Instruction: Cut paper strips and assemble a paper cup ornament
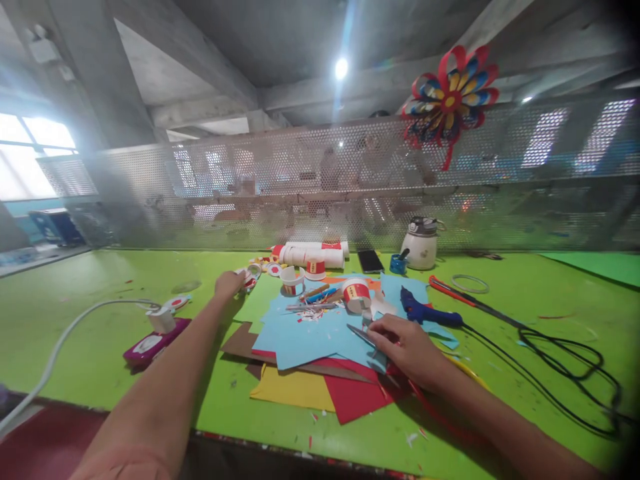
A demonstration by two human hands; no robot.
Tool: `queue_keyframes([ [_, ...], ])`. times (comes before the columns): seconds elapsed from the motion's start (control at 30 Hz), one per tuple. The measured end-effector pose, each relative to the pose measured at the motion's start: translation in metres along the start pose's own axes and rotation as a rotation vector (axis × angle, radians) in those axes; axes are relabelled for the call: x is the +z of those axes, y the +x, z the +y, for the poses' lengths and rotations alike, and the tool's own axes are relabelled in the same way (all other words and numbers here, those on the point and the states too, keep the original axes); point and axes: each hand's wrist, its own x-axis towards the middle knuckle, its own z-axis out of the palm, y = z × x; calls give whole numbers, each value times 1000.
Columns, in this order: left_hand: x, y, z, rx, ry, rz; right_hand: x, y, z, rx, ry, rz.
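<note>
My left hand [229,284] is stretched out over the green table [100,347], closed around a small red-and-white paper piece [247,279] at its fingertips. My right hand [407,348] rests on a stack of coloured paper sheets [310,340], blue on top, with red, yellow and brown under it. Its fingers hold a pair of scissors [361,333] whose blades point left across the blue sheet. A blue glue gun [425,311] lies just beyond that hand. A red-and-white paper cup [356,295] lies on its side on the blue paper.
White paper rolls [313,255], small cups, a phone [371,261], a white pot [421,245] and a tape ring [470,284] sit farther back. Black cable [565,363] loops at right. A white charger and pink device [153,341] lie at left. A perforated screen with a paper flower [450,100] backs the table.
</note>
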Motion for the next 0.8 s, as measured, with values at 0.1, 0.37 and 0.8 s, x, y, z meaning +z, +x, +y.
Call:
queue_keyframes([
  [0.1,8,1,-1,-44,122,68,0,1,0,-3,2,2],
  [0.37,21,1,1,23,315,215,-1,0,0,-13,-6,14],
  [0.8,36,-2,-8,166,519,198,2,1,4,-61,-12,13],
])
